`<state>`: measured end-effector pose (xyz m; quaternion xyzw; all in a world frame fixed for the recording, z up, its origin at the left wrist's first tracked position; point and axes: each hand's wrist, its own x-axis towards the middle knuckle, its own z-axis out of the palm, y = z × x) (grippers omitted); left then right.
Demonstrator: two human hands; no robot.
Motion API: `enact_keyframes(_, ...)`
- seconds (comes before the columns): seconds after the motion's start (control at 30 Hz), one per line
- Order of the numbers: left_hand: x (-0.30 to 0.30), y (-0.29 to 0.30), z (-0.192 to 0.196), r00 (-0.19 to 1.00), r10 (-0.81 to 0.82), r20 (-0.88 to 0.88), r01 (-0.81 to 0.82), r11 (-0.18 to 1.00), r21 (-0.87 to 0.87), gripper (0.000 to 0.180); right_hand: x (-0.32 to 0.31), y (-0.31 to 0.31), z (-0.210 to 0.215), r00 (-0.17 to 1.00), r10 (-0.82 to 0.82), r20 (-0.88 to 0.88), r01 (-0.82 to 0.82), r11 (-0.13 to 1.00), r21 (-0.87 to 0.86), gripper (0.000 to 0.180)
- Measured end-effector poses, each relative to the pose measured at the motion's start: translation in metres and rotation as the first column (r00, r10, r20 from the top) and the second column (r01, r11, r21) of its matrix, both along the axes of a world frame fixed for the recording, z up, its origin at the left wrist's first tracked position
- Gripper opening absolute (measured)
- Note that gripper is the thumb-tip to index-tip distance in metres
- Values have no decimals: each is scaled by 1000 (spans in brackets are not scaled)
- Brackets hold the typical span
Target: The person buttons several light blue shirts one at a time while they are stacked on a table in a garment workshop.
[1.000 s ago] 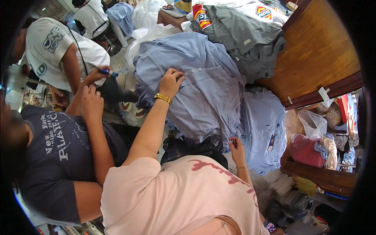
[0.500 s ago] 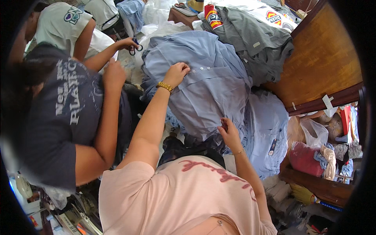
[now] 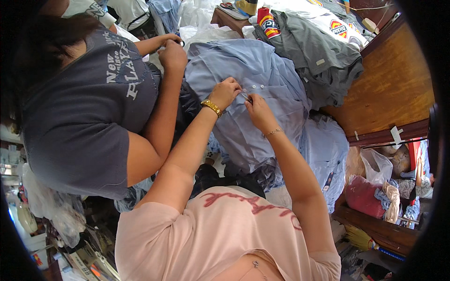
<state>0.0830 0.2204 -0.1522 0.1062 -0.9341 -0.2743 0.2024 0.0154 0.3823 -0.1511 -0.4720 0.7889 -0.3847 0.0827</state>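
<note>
A pile of light blue garments point(image 3: 262, 119) lies in front of me, its top shirt spread with a row of small white buttons point(image 3: 254, 86). My left hand point(image 3: 227, 92), below a gold watch band, pinches the shirt fabric at the left end of that row. Close beside it on the right, my right hand point(image 3: 258, 111) is closed around a small, thin, dark tool point(image 3: 249, 97) whose tip reaches toward the left fingers. Most of the tool is hidden in my fingers, so its exact kind is unclear.
A co-worker in a dark grey shirt point(image 3: 89, 117) sits close on my left, arm near mine. Grey garments point(image 3: 318, 61) are heaped at the far right before a wooden panel point(image 3: 389, 70). More blue garments point(image 3: 323, 159) hang at the right. A red cone-shaped spool point(image 3: 266, 21) stands behind.
My right hand has moved up and left from the pile's near edge to beside my left hand at the buttons. The co-worker has shifted closer; the scissors in their hand no longer show clearly.
</note>
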Motion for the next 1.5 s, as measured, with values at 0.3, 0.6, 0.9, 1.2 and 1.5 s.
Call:
enact_keyframes(0.3, -2, -3, -2, 999, 34, -19, -33, 998, 54, 11, 2, -20, 6, 974, -140, -180, 199, 905, 376, 22)
enact_keyframes(0.6, 0, -9, -3, 997, -35, -65, 36, 999, 20, 12, 7, -26, 10, 963, -108, -247, 202, 895, 398, 19)
enact_keyframes(0.9, -6, -18, 3, 996, -89, 22, 89, 996, 7, 14, 6, -35, 9, 912, -100, -397, 273, 872, 407, 11)
enact_keyframes(1.2, -6, -21, 1, 993, -114, 34, 113, 993, 20, 14, 6, -38, 15, 941, -102, -323, 245, 863, 442, 14)
enact_keyframes(1.5, -7, -23, 6, 987, -141, 82, 140, 990, 14, 16, 7, -41, 19, 967, -116, -229, 218, 841, 495, 16)
